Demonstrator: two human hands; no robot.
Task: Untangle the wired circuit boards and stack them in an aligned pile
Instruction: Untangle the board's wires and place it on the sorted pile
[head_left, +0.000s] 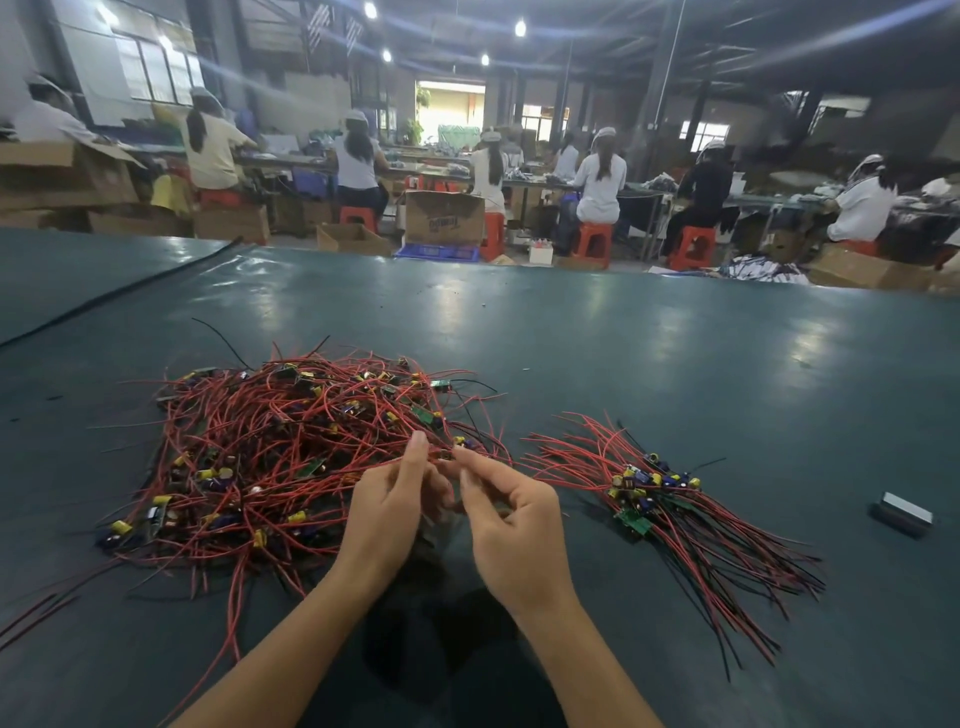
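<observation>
A large tangle of small circuit boards with red and black wires (270, 457) lies on the dark green table (623, 364), left of centre. To the right sits a smaller aligned pile of boards (649, 493) with its wires fanned toward the near right. My left hand (389, 512) and my right hand (511, 519) meet at the tangle's right edge. Both pinch one small wired board (447, 456) between their fingertips, with red wires trailing from it back into the tangle.
A small dark block with a silvery top (901, 514) lies on the table at the far right. A black cable (130, 283) runs across the far left of the table. Beyond the table's far edge, seated workers, red stools and cardboard boxes fill the hall.
</observation>
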